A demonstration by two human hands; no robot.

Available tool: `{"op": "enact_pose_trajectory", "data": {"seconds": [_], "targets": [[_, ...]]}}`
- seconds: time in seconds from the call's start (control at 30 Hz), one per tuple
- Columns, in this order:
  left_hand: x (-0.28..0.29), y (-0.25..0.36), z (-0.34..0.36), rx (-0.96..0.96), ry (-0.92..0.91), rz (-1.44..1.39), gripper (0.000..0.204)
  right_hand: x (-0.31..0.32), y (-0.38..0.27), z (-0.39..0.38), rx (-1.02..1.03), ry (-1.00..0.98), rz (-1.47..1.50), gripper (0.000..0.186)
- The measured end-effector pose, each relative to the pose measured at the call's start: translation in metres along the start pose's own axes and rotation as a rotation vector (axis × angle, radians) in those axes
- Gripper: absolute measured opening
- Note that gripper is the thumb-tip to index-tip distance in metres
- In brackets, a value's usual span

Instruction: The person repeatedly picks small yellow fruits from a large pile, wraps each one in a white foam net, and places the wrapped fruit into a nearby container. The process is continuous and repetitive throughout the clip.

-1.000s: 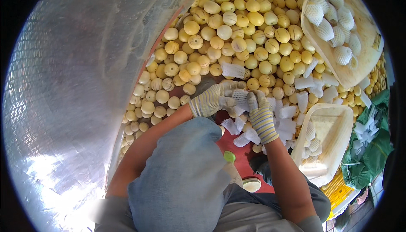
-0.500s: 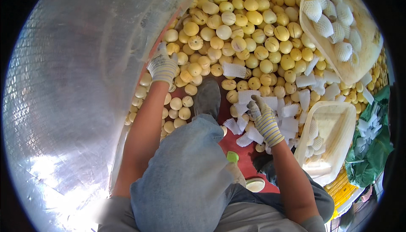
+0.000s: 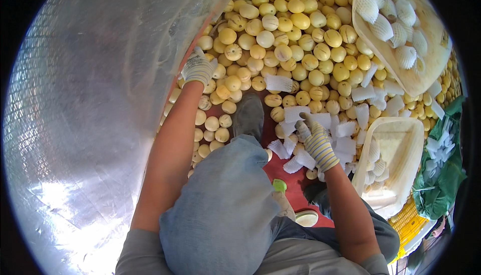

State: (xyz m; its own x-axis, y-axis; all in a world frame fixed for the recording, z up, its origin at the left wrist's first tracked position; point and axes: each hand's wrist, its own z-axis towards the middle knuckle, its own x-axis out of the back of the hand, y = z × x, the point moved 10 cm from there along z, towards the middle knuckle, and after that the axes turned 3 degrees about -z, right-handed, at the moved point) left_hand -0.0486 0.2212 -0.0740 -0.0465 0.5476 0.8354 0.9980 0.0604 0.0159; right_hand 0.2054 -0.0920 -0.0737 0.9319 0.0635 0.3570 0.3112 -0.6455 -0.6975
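My left hand [image 3: 198,68], in a striped knit glove, reaches forward among round yellow melons [image 3: 233,52] beside the edge of a silvery sheet. Its fingertips point down into the pile and are partly hidden, so any grip on a melon does not show. My right hand [image 3: 318,146], gloved alike, hovers over loose white foam net sleeves [image 3: 344,147]. Its fingers are slightly bent and apart, with nothing seen between them.
Net-wrapped melons fill part of a pale tub [image 3: 358,19] at the far right. A second pale tub [image 3: 416,150] holds several more. Beyond it lies a green bag [image 3: 443,185] of white foam pieces, above a yellow crate [image 3: 407,225]. The silvery sheet [image 3: 100,99] covers the left side.
My left hand has moved slightly forward, covering a melon that showed between its fingers and thumb. My right hand stays over the foam sleeves. The whole view has shifted slightly.
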Motion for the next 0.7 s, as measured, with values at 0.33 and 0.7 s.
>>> {"op": "enact_pose_trajectory", "data": {"seconds": [0.33,0.7], "targets": [[-0.007,0.051,-0.114,-0.308,-0.606,-1.835,0.044,0.026,-0.006,-0.004,-0.121,-0.053,0.671,0.045],[-0.024,0.134,-0.191,-0.412,-1.203,-1.787,0.087,-0.001,-0.135,0.016,0.144,-0.431,1.236,0.076]]}}
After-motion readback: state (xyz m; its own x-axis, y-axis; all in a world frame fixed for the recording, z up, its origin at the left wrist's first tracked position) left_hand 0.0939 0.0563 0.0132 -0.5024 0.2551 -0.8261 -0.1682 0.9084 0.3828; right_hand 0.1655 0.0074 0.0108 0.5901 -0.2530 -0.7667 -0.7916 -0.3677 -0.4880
